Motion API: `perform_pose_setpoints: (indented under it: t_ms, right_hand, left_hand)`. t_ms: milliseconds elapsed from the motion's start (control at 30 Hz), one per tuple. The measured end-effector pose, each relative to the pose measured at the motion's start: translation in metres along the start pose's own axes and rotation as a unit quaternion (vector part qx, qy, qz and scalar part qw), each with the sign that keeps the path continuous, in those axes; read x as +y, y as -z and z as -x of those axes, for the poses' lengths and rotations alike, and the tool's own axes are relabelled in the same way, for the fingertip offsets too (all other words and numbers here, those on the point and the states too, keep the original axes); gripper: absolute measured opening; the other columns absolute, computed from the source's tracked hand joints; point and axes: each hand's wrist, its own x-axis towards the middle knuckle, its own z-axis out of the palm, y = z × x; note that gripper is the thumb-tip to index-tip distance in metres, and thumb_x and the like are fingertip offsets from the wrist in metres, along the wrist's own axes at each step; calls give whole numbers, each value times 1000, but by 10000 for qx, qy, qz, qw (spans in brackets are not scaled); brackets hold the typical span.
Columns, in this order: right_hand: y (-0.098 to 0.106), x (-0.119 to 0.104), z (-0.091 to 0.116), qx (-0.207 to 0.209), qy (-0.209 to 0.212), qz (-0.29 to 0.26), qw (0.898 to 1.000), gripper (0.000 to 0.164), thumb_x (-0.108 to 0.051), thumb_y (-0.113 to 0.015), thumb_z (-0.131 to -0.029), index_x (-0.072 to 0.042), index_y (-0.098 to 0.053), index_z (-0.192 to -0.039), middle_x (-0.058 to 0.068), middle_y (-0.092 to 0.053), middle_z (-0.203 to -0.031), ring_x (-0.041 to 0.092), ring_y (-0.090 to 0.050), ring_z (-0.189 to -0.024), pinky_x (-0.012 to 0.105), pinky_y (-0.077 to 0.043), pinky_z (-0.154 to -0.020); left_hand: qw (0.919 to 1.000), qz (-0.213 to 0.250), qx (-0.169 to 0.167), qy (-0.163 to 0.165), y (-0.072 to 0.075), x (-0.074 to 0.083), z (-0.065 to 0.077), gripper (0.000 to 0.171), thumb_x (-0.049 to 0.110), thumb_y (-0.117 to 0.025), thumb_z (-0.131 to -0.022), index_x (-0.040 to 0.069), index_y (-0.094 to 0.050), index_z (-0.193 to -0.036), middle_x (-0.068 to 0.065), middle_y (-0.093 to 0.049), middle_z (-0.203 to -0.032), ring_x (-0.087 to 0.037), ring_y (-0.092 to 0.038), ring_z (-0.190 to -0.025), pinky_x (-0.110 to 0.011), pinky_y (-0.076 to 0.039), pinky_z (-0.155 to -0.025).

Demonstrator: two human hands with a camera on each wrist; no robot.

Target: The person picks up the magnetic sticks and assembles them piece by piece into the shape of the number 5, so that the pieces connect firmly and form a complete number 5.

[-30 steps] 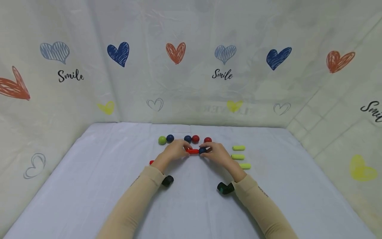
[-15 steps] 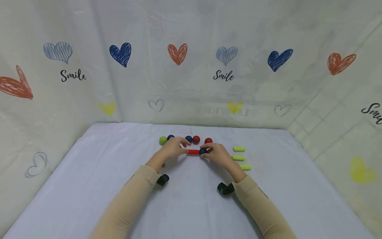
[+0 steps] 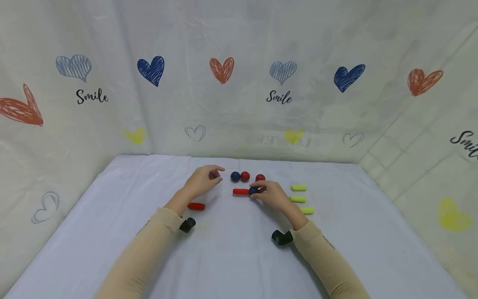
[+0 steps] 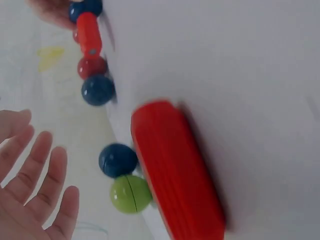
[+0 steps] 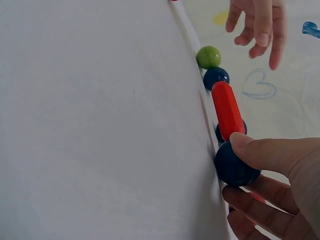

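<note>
My right hand (image 3: 274,195) pinches a dark blue ball (image 5: 235,167) between thumb and fingers. A red rod (image 3: 240,191) lies end-on against that ball, pointing left; whether they are joined I cannot tell. My left hand (image 3: 198,182) is raised at the back left, its fingers spread and nothing held in the left wrist view. Beyond it are another blue ball (image 4: 118,160) and a green ball (image 4: 130,194), side by side on the cloth; in the head view the hand covers the green one. A second red rod (image 3: 196,206) lies below the left wrist.
Along the back stand a blue ball (image 3: 235,176), a red ball (image 3: 245,176) beside it and another red ball (image 3: 260,177). Several yellow-green rods, such as the uppermost rod (image 3: 298,188), lie right of my right hand. A printed cloth wall (image 3: 239,112) rises behind the table.
My left hand has come off the red rod and moved left and back, to the blue and green balls. The right hand keeps its hold on the blue ball, almost still.
</note>
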Motion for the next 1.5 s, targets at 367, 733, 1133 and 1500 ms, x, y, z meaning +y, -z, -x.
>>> perform_pose_setpoints:
  t_ms: [367,733,1133,1500]
  right_hand:
    - [-2,0,0,57,-46,11,10000,34,-17,-81,-90,-11,-74,-123,12,-66,-128,25,-64,-100,34,-57,-80]
    - [-2,0,-1,11,-74,-42,10000,35,-17,-81,-91,-11,-74,-125,11,-65,-128,25,-64,-101,34,-57,-80]
    - [-1,1,1,33,-162,-71,9998,35,-16,-80,-91,-11,-73,-125,11,-65,-129,26,-64,-102,33,-57,-79]
    - [-1,1,2,45,-109,-103,9999,36,-16,-81,-91,-10,-73,-126,11,-65,-128,25,-64,-101,33,-57,-78]
  left_hand:
    - [9968,361,469,534,26,-29,6,42,21,-68,-100,10,-62,-140,-14,-60,-137,-32,-57,-115,-46,-53,-91]
    - [9874,946,120,1262,28,-57,0,47,22,-66,-100,6,-57,-144,-19,-57,-141,-40,-52,-127,-53,-46,-102]
    - [9833,912,-434,1514,23,-56,-8,55,20,-67,-98,3,-50,-148,-25,-53,-144,-43,-49,-131,-54,-43,-105]
    - [9826,820,-452,1601,17,-55,-11,48,14,-66,-98,0,-55,-143,-26,-51,-145,-43,-46,-134,-55,-36,-112]
